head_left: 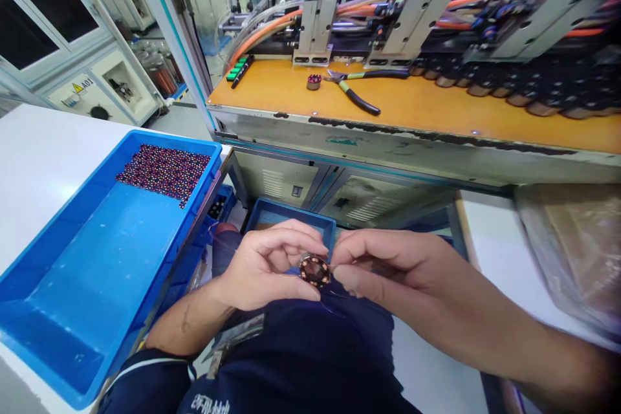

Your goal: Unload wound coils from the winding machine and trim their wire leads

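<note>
Close before the dark shirt, holding a small metal ring by its rim in the curled left hand, with the right hand nearly closed at its edge, cannot tell on what; probably light and stiff, best pinched around the outside.

You hold a small round part, dark-centred with coppery spots ringing its upturned face, between your left fingers.
</note>
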The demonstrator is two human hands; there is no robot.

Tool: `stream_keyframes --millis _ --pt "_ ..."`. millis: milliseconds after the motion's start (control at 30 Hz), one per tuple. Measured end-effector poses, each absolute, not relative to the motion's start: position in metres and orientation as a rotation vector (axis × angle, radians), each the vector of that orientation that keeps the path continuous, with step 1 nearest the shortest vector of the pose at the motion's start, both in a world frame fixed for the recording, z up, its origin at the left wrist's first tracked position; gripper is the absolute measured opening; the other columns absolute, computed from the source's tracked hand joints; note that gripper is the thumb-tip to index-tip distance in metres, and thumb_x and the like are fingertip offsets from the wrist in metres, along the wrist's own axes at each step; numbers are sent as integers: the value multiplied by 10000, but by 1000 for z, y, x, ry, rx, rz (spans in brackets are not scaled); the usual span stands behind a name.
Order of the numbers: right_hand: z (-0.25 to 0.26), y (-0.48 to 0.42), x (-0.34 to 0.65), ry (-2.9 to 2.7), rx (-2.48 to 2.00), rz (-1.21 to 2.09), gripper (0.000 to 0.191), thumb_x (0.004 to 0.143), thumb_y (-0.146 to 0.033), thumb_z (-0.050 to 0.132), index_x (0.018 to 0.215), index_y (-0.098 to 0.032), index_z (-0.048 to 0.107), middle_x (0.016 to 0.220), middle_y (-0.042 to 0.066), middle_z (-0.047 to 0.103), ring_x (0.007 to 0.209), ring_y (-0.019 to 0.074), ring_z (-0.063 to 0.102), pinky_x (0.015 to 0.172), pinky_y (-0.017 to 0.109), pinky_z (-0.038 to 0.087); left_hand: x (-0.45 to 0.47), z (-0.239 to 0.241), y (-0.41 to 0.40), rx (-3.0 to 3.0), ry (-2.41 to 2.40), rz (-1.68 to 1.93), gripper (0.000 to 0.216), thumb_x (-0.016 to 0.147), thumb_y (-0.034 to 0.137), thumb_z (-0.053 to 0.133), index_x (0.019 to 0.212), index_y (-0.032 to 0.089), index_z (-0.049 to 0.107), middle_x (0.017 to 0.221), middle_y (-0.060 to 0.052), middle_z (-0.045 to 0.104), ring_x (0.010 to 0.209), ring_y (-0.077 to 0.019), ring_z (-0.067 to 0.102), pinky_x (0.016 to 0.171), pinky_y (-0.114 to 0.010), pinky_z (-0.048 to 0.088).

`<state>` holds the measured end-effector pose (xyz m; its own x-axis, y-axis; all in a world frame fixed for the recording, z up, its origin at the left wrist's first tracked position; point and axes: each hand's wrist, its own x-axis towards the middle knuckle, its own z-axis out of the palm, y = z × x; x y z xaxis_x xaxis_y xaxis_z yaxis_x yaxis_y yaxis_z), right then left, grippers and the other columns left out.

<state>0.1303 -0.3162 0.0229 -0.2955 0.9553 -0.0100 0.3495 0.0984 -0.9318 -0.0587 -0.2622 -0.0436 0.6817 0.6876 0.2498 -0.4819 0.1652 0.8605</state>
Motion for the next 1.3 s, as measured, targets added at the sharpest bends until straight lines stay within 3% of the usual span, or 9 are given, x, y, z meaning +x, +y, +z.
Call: stream_keyframes --millis 167,300,400,933,1300 --pt "18 -317 146 -2102 -1104 1038 180 942 -202 564 773 -195 624 681 -43 614 591 68 542 553 186 419 -60 -42 -264 1090 227 839 381 645 86 856 996 199 759 986 -37 607 754 -95 663 692 -203 549" --pt "8 -318 162 -2238 -1007 343 61 961 -202 572 959 -184 631 831 11 674 726 108 637 661 220 507 -60 -40 -265 974 240 779 321 651 147 866 949 162 748 949 -38 597 713 -100 666 655 -199 527" --pt "3 -319 161 -2206 -958 -30 132 918 -167 642 1047 -144 631 949 63 686 880 151 661 808 257 540 -59 -40 -267 871 244 700 325 645 184 877 943 161 751 954 -34 602 710 -77 640 658 -179 508" --pt "-3 -311 152 -2116 -759 316 209 862 -46 672 1041 -148 633 916 32 698 832 130 612 749 267 536 -51 -41 -268 741 329 574 347 601 247 909 894 145 753 923 -42 655 715 -81 619 657 -183 487" --pt "-7 -316 143 -1989 -935 245 96 925 -108 575 944 -178 640 827 42 695 734 128 677 647 230 564 -50 -41 -265 1187 274 868 398 670 74 838 1034 219 767 1023 -52 631 809 -87 627 740 -196 527"
